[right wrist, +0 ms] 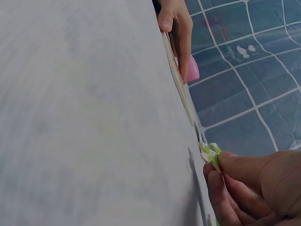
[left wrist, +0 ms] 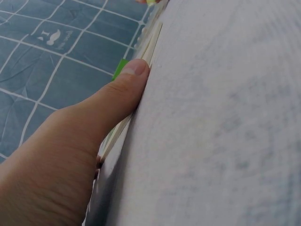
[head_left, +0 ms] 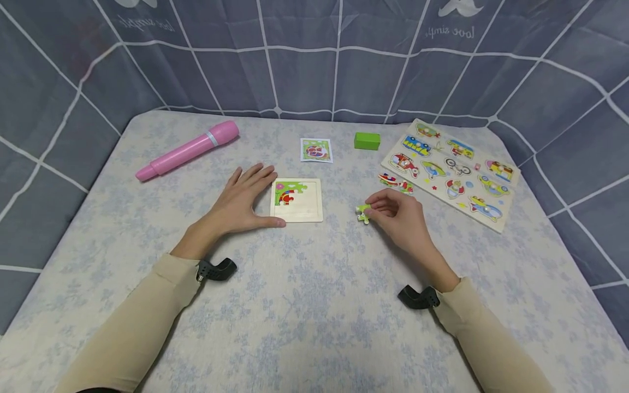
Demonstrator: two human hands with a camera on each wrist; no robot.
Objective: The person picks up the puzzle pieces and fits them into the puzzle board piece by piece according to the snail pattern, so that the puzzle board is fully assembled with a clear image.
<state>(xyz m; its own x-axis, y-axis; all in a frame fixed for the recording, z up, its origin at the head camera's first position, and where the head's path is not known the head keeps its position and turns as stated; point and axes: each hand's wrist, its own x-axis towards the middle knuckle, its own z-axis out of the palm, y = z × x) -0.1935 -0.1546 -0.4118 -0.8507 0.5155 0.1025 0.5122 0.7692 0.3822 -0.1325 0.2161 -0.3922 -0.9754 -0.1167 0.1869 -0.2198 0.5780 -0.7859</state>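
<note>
A small green puzzle piece (head_left: 362, 214) was pinched by the thumb and fingers of the right hand (head_left: 400, 218). It was held to the right of the white tray (head_left: 307, 210), apart from it. Whether the cloth (head_left: 314, 295) was touched by the piece could not be told. The tray was touched by the left hand (head_left: 241, 202), with its fingers stretched out and its thumb laid at the near edge. In the tray's far left part, a few joined pieces (head_left: 286, 196) were seen.

Some things could go wrong, it was judged. The piece could be dropped, because it was so little and was held only by the fingertips. If it were turned the wrong way and pushed hard, the joined pieces could be popped up. If the tray were bumped by the left hand, they could be shaken apart. The loose pieces (head_left: 388, 179) near the right fingers could be knocked away by a careless swing.
</note>
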